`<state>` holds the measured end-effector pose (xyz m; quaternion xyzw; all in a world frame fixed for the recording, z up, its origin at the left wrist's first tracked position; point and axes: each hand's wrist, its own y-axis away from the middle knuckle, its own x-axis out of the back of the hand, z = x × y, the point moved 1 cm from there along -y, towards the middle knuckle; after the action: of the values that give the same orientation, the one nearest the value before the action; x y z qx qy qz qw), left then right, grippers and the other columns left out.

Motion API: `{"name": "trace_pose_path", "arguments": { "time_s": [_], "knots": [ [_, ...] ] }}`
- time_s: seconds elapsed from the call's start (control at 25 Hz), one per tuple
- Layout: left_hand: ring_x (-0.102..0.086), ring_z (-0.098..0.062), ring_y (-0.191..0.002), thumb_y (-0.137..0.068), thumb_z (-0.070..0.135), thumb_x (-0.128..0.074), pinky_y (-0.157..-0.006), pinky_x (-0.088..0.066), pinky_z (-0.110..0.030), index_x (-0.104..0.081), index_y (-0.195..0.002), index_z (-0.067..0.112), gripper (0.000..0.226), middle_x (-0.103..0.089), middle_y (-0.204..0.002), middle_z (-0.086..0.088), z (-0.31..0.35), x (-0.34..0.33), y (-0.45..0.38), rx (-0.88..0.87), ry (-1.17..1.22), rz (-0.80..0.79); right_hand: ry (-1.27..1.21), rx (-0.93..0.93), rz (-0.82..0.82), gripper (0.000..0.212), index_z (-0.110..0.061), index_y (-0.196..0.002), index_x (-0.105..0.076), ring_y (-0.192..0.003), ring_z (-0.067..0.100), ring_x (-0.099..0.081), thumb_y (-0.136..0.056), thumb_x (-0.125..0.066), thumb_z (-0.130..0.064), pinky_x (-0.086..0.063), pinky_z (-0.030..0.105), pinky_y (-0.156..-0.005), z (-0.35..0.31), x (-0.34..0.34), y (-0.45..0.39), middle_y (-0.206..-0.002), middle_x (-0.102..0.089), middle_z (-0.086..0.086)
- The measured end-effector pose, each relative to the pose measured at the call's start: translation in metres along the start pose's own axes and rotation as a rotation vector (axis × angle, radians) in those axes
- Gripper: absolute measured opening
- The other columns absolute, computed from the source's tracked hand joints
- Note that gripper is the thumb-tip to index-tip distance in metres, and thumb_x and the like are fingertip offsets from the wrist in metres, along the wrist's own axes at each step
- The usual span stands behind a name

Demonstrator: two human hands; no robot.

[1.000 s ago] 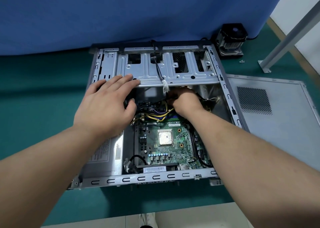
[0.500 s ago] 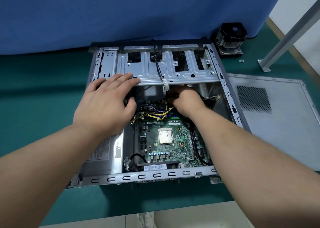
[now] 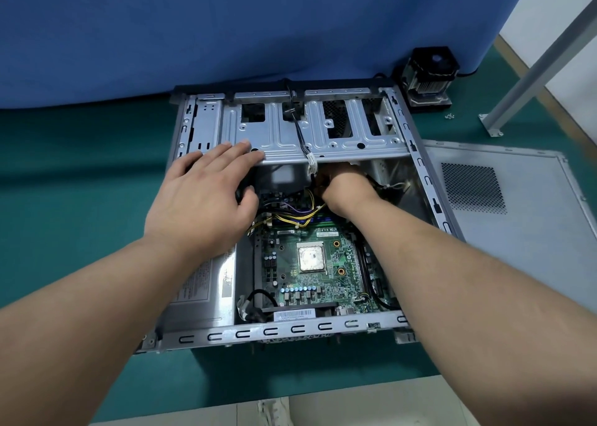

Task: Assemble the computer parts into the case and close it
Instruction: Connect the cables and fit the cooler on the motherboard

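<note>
An open grey computer case (image 3: pixel 290 331) lies on its side on the green mat. Inside sits a green motherboard (image 3: pixel 290 264) with a bare silver CPU (image 3: pixel 310 257) and a bundle of yellow and black cables (image 3: pixel 290 215). A power supply (image 3: pixel 200 293) fills the case's left part. My left hand (image 3: pixel 206 192) rests flat, fingers straight, on the edge of the metal drive cage (image 3: pixel 290 134). My right hand (image 3: pixel 345 186) reaches under that cage beside the cables; its fingers are curled and hidden, so what they hold cannot be made out.
The case's side panel (image 3: pixel 517 231) lies flat to the right. A CPU cooler with fan (image 3: pixel 429 76) stands behind the case's right corner, with loose screws (image 3: pixel 449 115) near it. A blue screen (image 3: pixel 258 31) backs the mat, and a metal leg (image 3: pixel 523 79) slants at the right.
My right hand has pushed slightly further up under the drive cage. The left hand has stayed on the cage's edge.
</note>
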<state>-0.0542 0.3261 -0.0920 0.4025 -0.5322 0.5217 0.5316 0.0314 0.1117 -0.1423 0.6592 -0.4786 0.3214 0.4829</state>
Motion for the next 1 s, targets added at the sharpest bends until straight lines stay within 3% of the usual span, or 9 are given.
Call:
{"name": "trace_pose_path", "arguments": {
  "time_s": [0.12,0.24,0.36,0.48,0.56,0.64,0.8,1.0],
  "knots": [
    [-0.024,0.0,-0.15,-0.091,0.047,-0.029,-0.123,-0.014,-0.035,-0.035,-0.151,0.043,0.061,-0.033,-0.161,0.02,0.0,-0.001,0.0,0.001,-0.002,0.002,-0.036,0.041,0.023,0.022,-0.017,-0.1,-0.076,-0.087,0.033,-0.061,-0.09,-0.059,-0.008,-0.045,0.027,-0.074,0.001,0.001,0.005,-0.102,-0.07,0.013],
    [-0.024,-0.001,-0.15,-0.09,0.046,-0.029,-0.123,-0.014,-0.036,-0.035,-0.151,0.044,0.061,-0.033,-0.161,0.02,0.001,0.0,-0.001,0.001,-0.004,-0.003,-0.081,0.063,-0.018,0.026,-0.021,-0.119,-0.074,-0.096,0.033,-0.062,-0.098,-0.059,-0.019,-0.045,0.027,-0.077,0.006,0.006,0.012,-0.115,-0.069,0.011],
    [-0.024,-0.001,-0.15,-0.09,0.045,-0.03,-0.123,-0.014,-0.036,-0.036,-0.151,0.043,0.062,-0.033,-0.161,0.019,0.002,0.001,0.0,0.002,-0.008,-0.004,-0.085,0.01,0.023,0.015,-0.014,-0.104,-0.069,-0.086,0.031,-0.058,-0.096,-0.062,-0.026,-0.044,0.03,-0.073,0.012,0.02,0.027,-0.107,-0.066,0.013],
    [-0.025,-0.002,-0.15,-0.09,0.044,-0.03,-0.123,-0.014,-0.035,-0.037,-0.152,0.041,0.062,-0.034,-0.161,0.019,0.003,0.002,0.001,0.001,-0.01,-0.002,0.062,0.166,0.079,0.012,-0.023,-0.09,-0.063,-0.098,0.026,-0.057,-0.092,-0.071,-0.031,-0.045,0.033,-0.081,0.011,0.021,0.057,-0.108,-0.055,0.005],
    [-0.026,-0.003,-0.15,-0.09,0.044,-0.03,-0.123,-0.014,-0.036,-0.037,-0.152,0.04,0.063,-0.034,-0.161,0.019,0.002,0.002,0.001,-0.002,-0.014,-0.002,0.054,0.336,-0.027,0.026,-0.022,-0.111,-0.066,-0.107,0.023,-0.058,-0.091,-0.073,-0.036,-0.049,0.036,-0.093,0.001,0.013,0.07,-0.121,-0.053,0.001],
    [-0.026,-0.003,-0.15,-0.089,0.044,-0.031,-0.123,-0.015,-0.036,-0.038,-0.151,0.04,0.063,-0.035,-0.16,0.018,0.002,0.002,0.0,-0.006,-0.014,0.001,0.145,0.414,-0.126,0.048,-0.017,-0.136,-0.058,-0.114,0.026,-0.059,-0.095,-0.07,-0.038,-0.05,0.04,-0.099,-0.009,0.001,0.067,-0.133,-0.05,0.002],
    [-0.028,-0.004,-0.149,-0.088,0.044,-0.031,-0.122,-0.017,-0.037,-0.04,-0.15,0.039,0.063,-0.037,-0.16,0.016,0.002,0.001,0.0,-0.008,-0.017,0.011,0.344,0.484,-0.076,0.036,-0.01,-0.125,-0.06,-0.107,0.035,-0.063,-0.098,-0.065,-0.034,-0.048,0.037,-0.082,-0.022,-0.011,0.046,-0.119,-0.057,0.01],
    [-0.028,-0.004,-0.149,-0.088,0.043,-0.031,-0.122,-0.017,-0.036,-0.041,-0.15,0.039,0.063,-0.038,-0.159,0.017,0.002,-0.001,-0.001,-0.005,-0.016,0.023,0.275,0.452,0.029,0.011,-0.011,-0.107,-0.056,-0.094,0.04,-0.065,-0.097,-0.061,-0.012,-0.044,0.036,-0.069,-0.04,-0.016,0.033,-0.095,-0.061,0.013]
  ]
}}
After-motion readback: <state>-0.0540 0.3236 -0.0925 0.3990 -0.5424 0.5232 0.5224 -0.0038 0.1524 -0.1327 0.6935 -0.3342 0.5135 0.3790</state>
